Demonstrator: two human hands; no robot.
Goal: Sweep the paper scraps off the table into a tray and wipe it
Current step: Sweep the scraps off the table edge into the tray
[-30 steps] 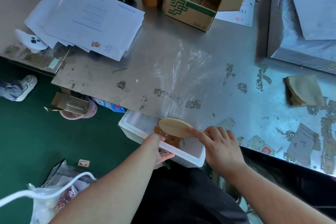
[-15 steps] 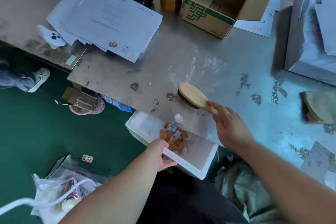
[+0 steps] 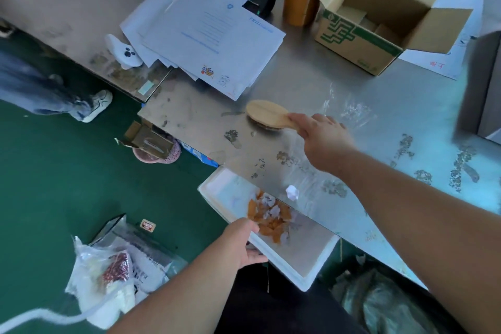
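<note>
Brush [image 3: 267, 114] moved farther out, underside mostly hidden; right hand [image 3: 322, 138] grips it; left hand [image 3: 241, 241] holds tray [image 3: 217, 188] rim, grip partly hidden.

The brush [image 3: 267, 114] has left the tray's [image 3: 222, 192] rim, where it hung a second ago. It now sits bristles-down on the surface [image 3: 311, 84], well beyond the tray and farther out than half a second ago. The right grip [image 3: 322, 138] has travelled with it, holding the handle. A crumpled white scrap [image 3: 292, 192], unseen a second ago, lies just beside the tray. The orange and pale scraps [image 3: 271, 215] inside the tray are now uncovered.
</note>
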